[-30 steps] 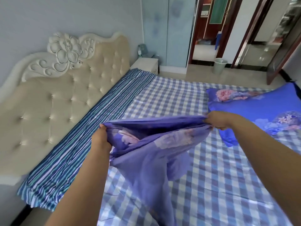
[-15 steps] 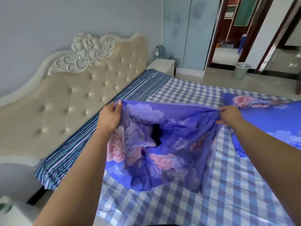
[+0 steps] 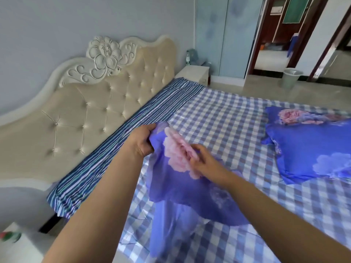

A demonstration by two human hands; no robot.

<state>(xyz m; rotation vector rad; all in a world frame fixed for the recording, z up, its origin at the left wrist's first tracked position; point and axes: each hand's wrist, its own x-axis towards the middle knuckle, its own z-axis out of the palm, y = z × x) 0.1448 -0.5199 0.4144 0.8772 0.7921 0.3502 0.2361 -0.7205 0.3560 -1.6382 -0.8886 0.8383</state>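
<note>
The left hand [image 3: 141,142] is gripping the top edge of the purple pillowcase [image 3: 182,188], which is hanging over the checked sheet [image 3: 218,118], left of the pillow [image 3: 311,147]. A moment ago both hands were stretching it wide. Now the right hand [image 3: 204,161] is sitting close to the left one, farther from the pillow, pinching the cloth there. The case is going slack, so the person is probably finding its opening.

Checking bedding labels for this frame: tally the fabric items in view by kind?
floral pillowcase, gripped by the left hand: 1
floral pillow: 1
sheets: 2, the checked sheet and the striped sheet
Total: 4
</note>
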